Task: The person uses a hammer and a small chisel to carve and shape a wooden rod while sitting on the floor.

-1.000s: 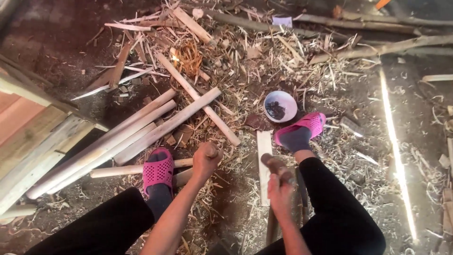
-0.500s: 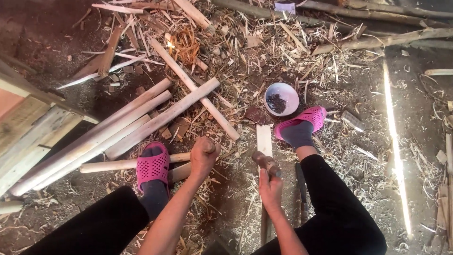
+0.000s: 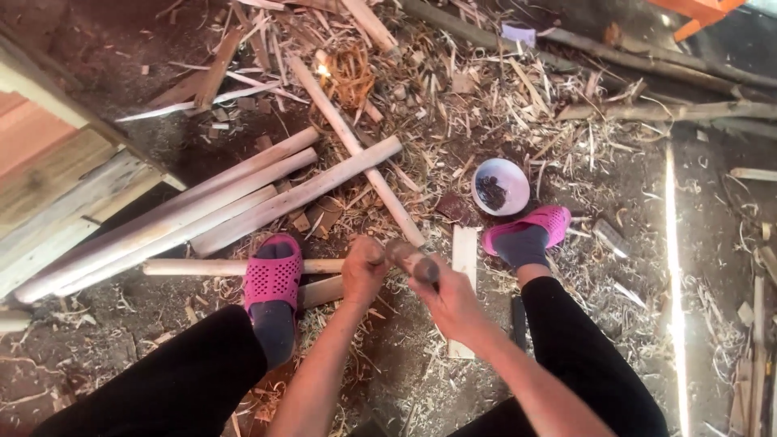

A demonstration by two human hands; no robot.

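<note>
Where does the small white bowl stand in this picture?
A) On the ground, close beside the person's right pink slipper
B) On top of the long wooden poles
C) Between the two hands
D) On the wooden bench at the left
A: the white bowl, with something dark inside, stands on the shavings-covered ground just above and left of the right pink slipper, away from both hands and the poles.

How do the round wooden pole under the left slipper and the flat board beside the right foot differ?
The round pole lies crosswise in front of the person; the flat board runs lengthwise, away from the person. The pole is cylindrical and long; the board is flat, short and wide. The pole passes under the left pink slipper; the board lies free beside the right pink slipper. Both are pale bare wood on shavings.
</note>
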